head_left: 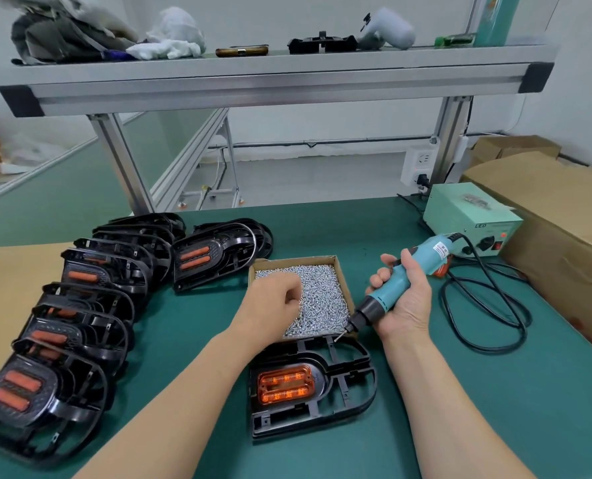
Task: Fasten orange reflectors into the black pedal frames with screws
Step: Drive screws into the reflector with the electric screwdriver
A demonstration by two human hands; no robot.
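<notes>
Orange reflector (285, 384) seated in pedal frame (323, 375) | left hand (273, 304) curled over screws (325, 295), hold unclear | right hand (408, 300) grips screwdriver (387, 292)

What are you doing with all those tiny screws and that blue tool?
A person is putting bike pedals together. The left hand is down in a cardboard box, pinching at the screws with curled fingers. The right hand grips an electric screwdriver, its tip pointing down by the box's near corner. In front lies a black pedal frame with an orange reflector sitting in it. More pedals are lined up on the left.
</notes>
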